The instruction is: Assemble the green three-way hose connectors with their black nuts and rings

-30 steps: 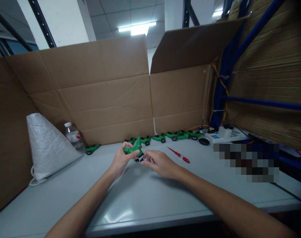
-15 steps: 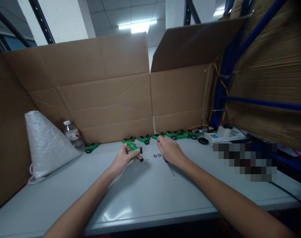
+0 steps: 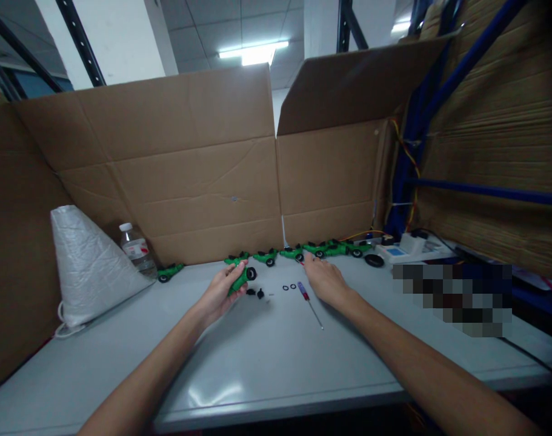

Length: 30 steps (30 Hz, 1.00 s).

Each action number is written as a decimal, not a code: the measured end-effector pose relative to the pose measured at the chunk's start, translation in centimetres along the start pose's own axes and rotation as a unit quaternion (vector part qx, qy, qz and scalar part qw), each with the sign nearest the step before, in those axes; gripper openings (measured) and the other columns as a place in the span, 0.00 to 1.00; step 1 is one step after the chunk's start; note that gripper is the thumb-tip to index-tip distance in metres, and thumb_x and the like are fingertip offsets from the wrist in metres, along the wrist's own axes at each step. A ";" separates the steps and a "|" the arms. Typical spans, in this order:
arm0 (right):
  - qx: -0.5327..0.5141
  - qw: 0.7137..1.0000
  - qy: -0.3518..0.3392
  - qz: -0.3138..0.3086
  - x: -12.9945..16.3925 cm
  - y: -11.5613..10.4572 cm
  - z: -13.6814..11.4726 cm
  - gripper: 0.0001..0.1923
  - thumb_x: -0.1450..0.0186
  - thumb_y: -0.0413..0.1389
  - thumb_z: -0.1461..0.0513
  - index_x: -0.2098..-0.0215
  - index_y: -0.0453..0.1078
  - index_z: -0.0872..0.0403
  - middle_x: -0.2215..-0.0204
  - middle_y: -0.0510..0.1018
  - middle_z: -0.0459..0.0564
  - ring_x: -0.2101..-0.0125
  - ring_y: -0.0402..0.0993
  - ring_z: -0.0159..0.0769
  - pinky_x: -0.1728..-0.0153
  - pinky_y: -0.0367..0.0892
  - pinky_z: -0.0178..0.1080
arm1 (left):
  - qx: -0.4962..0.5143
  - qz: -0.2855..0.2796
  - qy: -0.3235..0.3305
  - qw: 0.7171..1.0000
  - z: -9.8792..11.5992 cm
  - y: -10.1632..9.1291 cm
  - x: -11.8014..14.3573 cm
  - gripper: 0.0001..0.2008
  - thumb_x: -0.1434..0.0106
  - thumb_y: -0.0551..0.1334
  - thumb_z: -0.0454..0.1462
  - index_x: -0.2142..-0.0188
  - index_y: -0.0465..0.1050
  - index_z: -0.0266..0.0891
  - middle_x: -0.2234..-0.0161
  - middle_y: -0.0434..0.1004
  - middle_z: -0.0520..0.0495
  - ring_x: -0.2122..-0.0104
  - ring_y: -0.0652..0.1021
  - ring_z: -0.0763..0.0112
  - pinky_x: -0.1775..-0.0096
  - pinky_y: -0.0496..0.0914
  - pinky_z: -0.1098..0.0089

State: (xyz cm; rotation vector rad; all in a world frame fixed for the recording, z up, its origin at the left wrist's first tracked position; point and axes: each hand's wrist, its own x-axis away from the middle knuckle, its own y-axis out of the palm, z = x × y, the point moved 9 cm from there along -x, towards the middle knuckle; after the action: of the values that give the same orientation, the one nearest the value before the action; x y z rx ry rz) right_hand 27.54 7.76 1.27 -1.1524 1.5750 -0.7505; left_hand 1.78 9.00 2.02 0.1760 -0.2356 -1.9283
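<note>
Green toy car [image 3: 237, 278], one wheel fitted, is resting in the closed left hand [image 3: 221, 292] just above the counter [image 3: 266, 357], while the open, empty right hand [image 3: 326, 281] is lying beside the screwdriver [image 3: 310, 303] and loose black wheels [image 3: 288, 287], keeping parts within reach.

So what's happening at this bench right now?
A person works at a grey table walled in by cardboard. The left hand grips a green toy car; the right hand rests open beside a red-handled screwdriver. Small black rings and loose black parts lie between the hands. A row of green toy cars lines the back edge.
</note>
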 end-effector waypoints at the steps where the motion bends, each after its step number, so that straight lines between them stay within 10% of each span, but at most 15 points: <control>1: -0.005 1.000 -0.002 -0.003 0.0 -0.1 -0.6 0.12 0.21 0.49 0.61 0.47 0.70 0.57 0.57 0.81 0.64 0.59 0.80 0.46 0.61 0.71 0.41 | 0.009 -0.007 0.000 1.000 0.1 0.0 0.0 0.25 0.39 0.75 0.47 0.47 0.77 0.38 0.64 0.72 0.50 0.73 0.73 0.80 0.72 0.70 0.78; 12: -0.141 0.956 -0.250 0.063 4.3 -3.2 -10.4 0.13 0.20 0.43 0.58 0.50 0.68 0.50 0.55 0.79 0.52 0.58 0.77 0.39 0.58 0.65 0.37 | 0.008 -0.040 0.020 0.999 0.3 0.7 0.2 0.23 0.38 0.74 0.47 0.51 0.74 0.37 0.66 0.78 0.49 0.77 0.69 0.81 0.74 0.63 0.77; 30: -0.043 0.974 -0.197 0.107 4.6 -4.1 -10.2 0.13 0.20 0.46 0.59 0.54 0.72 0.51 0.59 0.80 0.50 0.63 0.78 0.37 0.68 0.61 0.37 | -0.005 -0.031 0.109 0.994 0.7 1.0 -0.1 0.25 0.43 0.78 0.41 0.53 0.69 0.40 0.65 0.74 0.53 0.66 0.75 0.73 0.59 0.71 0.69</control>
State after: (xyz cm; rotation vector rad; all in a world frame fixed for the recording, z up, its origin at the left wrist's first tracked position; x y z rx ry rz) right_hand 18.91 1.29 6.35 -1.0940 1.3748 -0.2903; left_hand 2.51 8.78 2.91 0.3888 -0.0768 -1.9540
